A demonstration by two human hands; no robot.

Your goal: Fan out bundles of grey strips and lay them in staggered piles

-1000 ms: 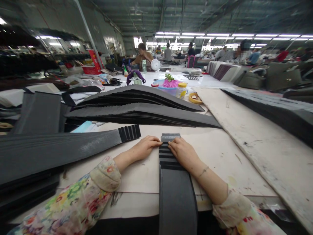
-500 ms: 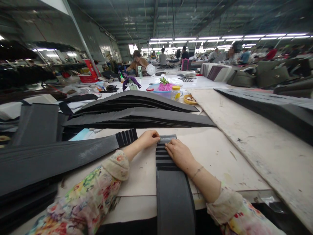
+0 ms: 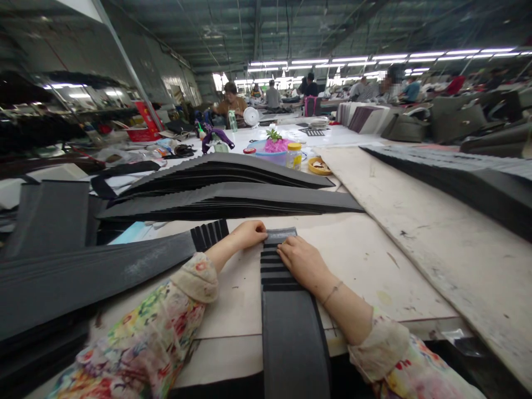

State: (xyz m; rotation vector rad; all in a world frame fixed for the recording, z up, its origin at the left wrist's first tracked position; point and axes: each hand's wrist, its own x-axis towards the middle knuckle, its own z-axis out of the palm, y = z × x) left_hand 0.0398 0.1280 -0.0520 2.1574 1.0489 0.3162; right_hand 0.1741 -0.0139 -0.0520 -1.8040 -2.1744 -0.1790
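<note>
Dark grey strips with black edges [image 3: 291,324] lie stacked lengthwise in front of me, their far ends staggered like steps. At the left corner of the farthest strip end, my left hand [image 3: 250,235] is closed, with thumb and fingertips pinching the edge. My right hand [image 3: 302,259] lies over the right side of the stepped ends. Its fingers are bent and pressed together on the strips, the fingertips partly hidden. To the left, another stack of grey strips [image 3: 158,260] slants across the table, also with stepped ends.
Two fanned piles of grey strips [image 3: 233,194] lie beyond my hands. A raised pale board [image 3: 415,233] runs along the right, bearing another pile [image 3: 465,177]. Farther back stand a yellow-lidded jar [image 3: 293,157] and a basin with pink contents [image 3: 276,146]. Other people sit in the background.
The view has shifted slightly, so most things sit a little farther left. Both hands stay at the strip ends with almost the same grip.
</note>
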